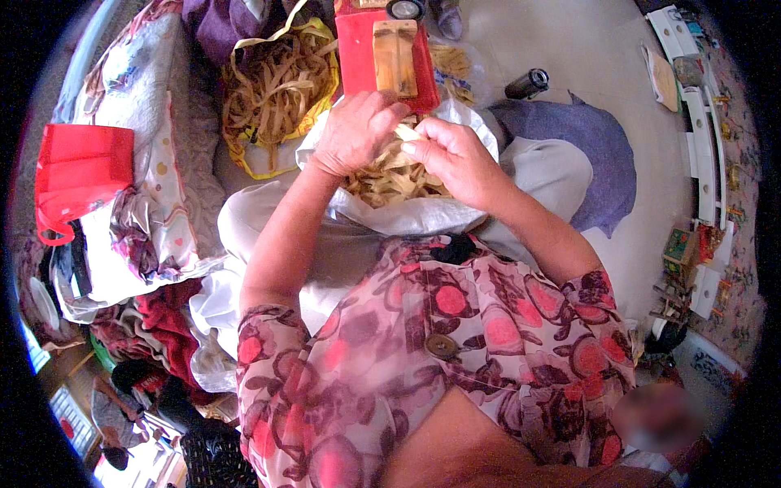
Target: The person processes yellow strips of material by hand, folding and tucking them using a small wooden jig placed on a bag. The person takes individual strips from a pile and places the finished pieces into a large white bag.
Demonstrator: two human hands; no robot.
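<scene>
In my right hand (455, 154), a pale, flat strip (405, 132) is pinched between thumb and fingers. My left hand (362, 130) is closed beside it, its fingers curled close to the strip's far end; what lies in them is hidden. Both hands are over a white sack (407, 215) in my lap, full of short, pale yellowish-brown pieces (390, 183). Just beyond my fingers is a wooden block (395, 61) mounted on a red base (355, 49). A yellow bag (332, 61) at the left of the base holds long tan strips (277, 85).
A dark cylinder (527, 84) lies on the pale floor to the right, above a blue-grey cloth (602, 154). A red bag (85, 167) rests on the cloth-covered bedding (150, 81) at left. Another person (118, 407) is at the lower left. Shelving (704, 154) lines the right side.
</scene>
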